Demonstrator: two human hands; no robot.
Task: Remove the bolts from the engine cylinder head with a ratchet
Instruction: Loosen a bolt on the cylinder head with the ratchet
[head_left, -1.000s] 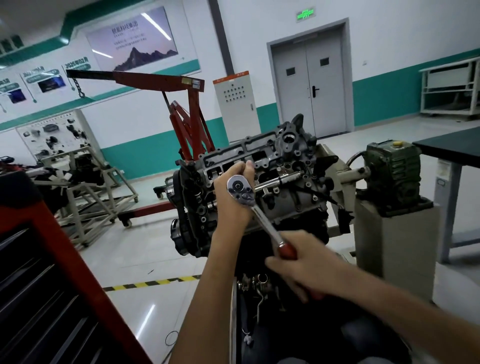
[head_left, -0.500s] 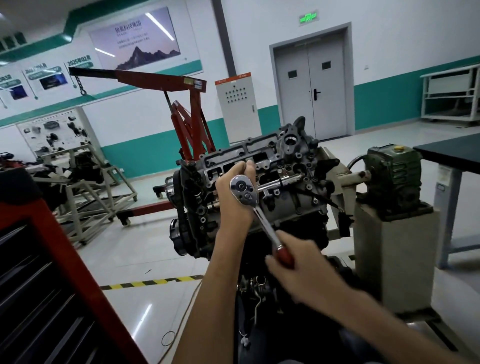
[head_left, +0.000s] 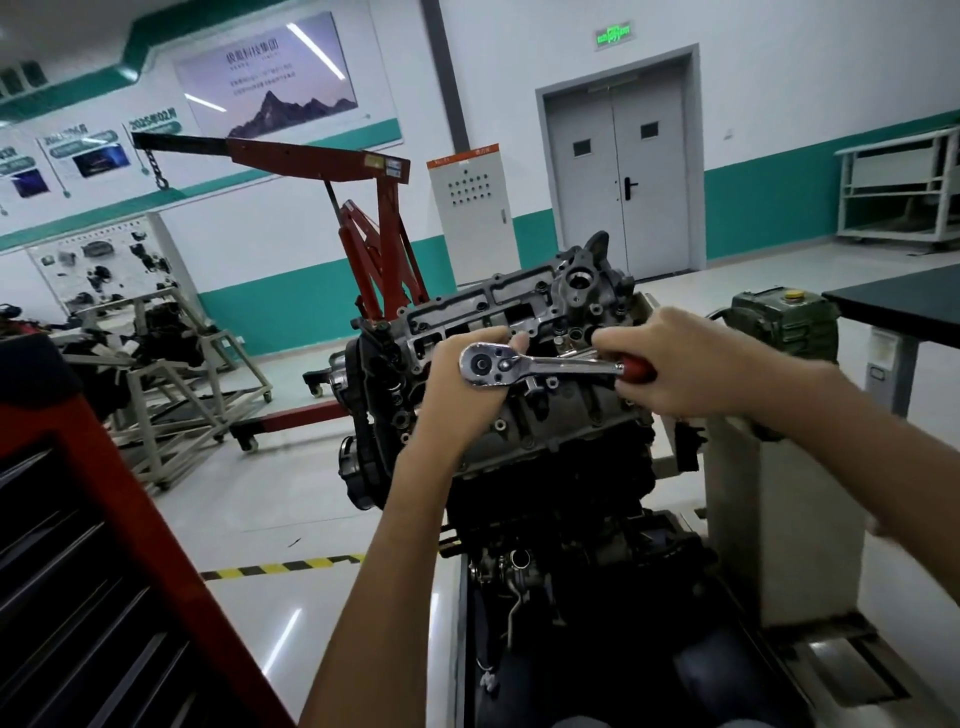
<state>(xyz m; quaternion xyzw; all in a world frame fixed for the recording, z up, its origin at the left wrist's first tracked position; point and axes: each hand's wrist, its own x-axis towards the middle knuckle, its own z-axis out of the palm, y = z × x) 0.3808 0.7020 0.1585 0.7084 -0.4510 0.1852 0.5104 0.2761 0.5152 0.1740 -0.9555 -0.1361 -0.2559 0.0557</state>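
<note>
The grey engine cylinder head (head_left: 524, 312) sits tilted on a stand in the middle of the head view. A chrome ratchet (head_left: 545, 364) with a red grip lies roughly level across its front face. My left hand (head_left: 467, 395) wraps around the ratchet's round head, holding it against the cylinder head. My right hand (head_left: 691, 364) grips the red handle at the right end. The bolt under the ratchet head is hidden by my left hand. Small bolts (head_left: 500, 425) dot the head's lower flange.
A red tool cabinet (head_left: 93, 571) stands close at the lower left. A red engine crane (head_left: 374, 234) stands behind the engine. At right are a green gearbox (head_left: 784, 322) on a grey pedestal (head_left: 779, 519) and a dark table (head_left: 904, 301). Yellow-black tape (head_left: 280, 566) marks the floor.
My right hand swung the ratchet handle upward and to the right, from pointing down-right to nearly level. My left hand stayed on the ratchet head. The camera moved closer.
</note>
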